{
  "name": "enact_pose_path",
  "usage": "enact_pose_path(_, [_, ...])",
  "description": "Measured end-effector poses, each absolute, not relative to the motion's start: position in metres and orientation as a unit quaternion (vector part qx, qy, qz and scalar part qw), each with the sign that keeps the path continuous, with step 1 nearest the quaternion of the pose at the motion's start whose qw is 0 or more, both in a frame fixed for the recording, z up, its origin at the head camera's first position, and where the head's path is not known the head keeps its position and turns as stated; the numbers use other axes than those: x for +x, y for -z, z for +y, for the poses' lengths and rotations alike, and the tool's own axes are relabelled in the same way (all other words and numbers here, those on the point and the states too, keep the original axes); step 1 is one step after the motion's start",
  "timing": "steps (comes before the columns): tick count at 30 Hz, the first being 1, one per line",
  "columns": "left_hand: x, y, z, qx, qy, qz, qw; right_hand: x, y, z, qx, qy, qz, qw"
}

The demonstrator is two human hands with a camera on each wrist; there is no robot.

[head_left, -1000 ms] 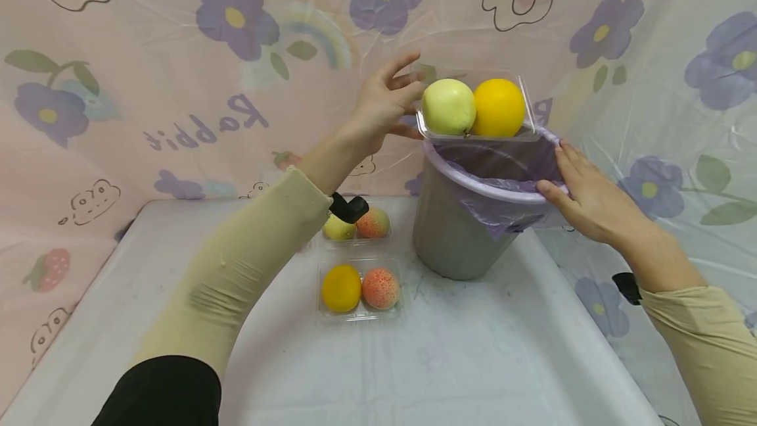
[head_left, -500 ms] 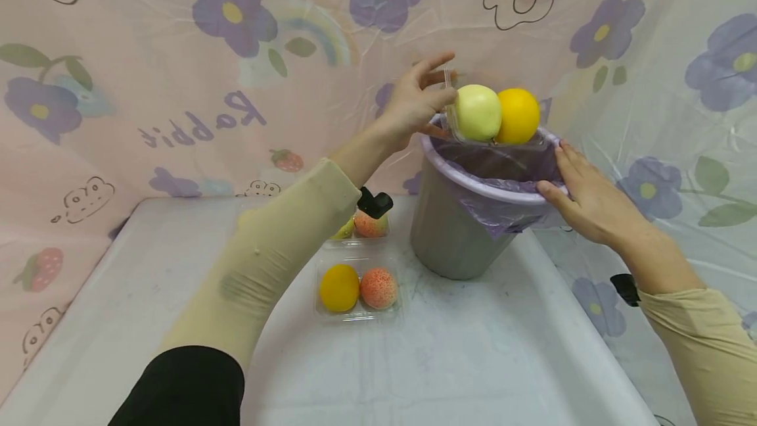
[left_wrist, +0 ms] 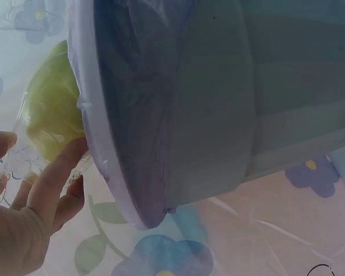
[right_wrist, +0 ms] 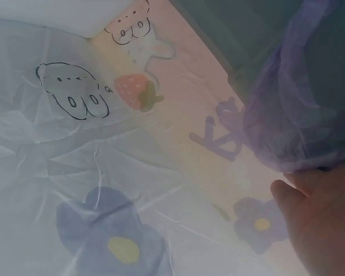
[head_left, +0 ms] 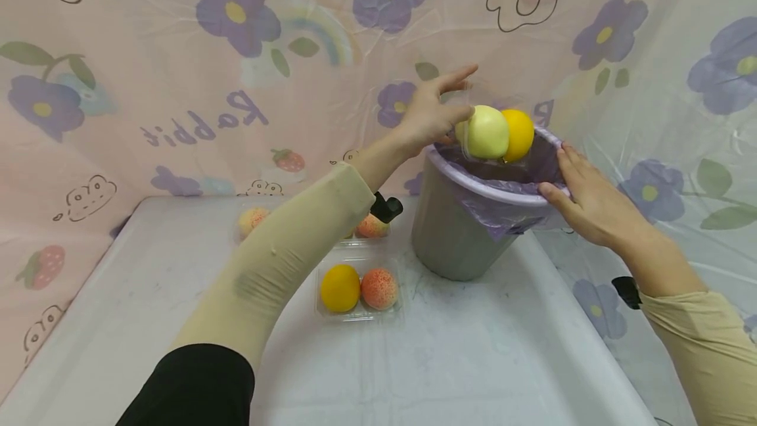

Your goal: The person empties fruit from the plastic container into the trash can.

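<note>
My left hand [head_left: 434, 114] grips the left side of a clear plastic fruit box [head_left: 464, 140] over the bin's mouth. In the box sit a pale green fruit [head_left: 487, 132] and a yellow-orange fruit [head_left: 518, 133]; in the left wrist view the green fruit [left_wrist: 52, 109] shows beyond the rim. The grey bin [head_left: 455, 235] has a lilac rim [head_left: 491, 190] and a purple bag liner [head_left: 499, 215], and leans to the right. With thumb and fingers fairly straight, my right hand [head_left: 597, 202] rests on the right of the rim.
A clear box [head_left: 361, 315] with a yellow fruit [head_left: 340, 288] and a speckled peach-like fruit [head_left: 380, 288] lies on the white-covered table [head_left: 449, 360]. Behind my left forearm are more boxed fruits, partly hidden, including a peach-like one [head_left: 372, 225]. A patterned curtain [head_left: 177, 84] hangs behind.
My left hand has carried the fruit box rightward and down, over and partly below the bin's rim, while the box tilted. My right hand stays on the rim.
</note>
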State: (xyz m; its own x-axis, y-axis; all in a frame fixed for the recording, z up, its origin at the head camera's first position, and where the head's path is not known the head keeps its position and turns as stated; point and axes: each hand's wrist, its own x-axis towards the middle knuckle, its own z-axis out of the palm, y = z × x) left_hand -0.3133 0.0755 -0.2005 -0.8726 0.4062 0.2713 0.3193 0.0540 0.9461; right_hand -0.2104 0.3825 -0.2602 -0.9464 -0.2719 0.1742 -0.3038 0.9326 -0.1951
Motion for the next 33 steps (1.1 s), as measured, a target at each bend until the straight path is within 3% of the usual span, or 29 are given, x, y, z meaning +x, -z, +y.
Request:
enact_pose_path(9, [-0.315, 0.207, 0.085, 0.296, -0.547, 0.782, -0.038, -0.211, 0.261, 0.383, 0.141, -0.108, -0.982, 0.067])
enact_pose_path(22, [-0.314, 0.213, 0.089, 0.336, -0.478, 0.811, -0.02, -0.212, 0.261, 0.383, 0.141, -0.107, -0.982, 0.072])
enact_pose_path(27, [-0.315, 0.217, 0.091, 0.371, -0.383, 0.844, -0.059, -0.212, 0.262, 0.383, 0.138, -0.106, -0.982, 0.071])
enact_pose_path(33, [-0.315, 0.216, 0.089, 0.393, -0.352, 0.837, -0.143, -0.211, 0.263, 0.384, 0.141, -0.108, -0.981, 0.078])
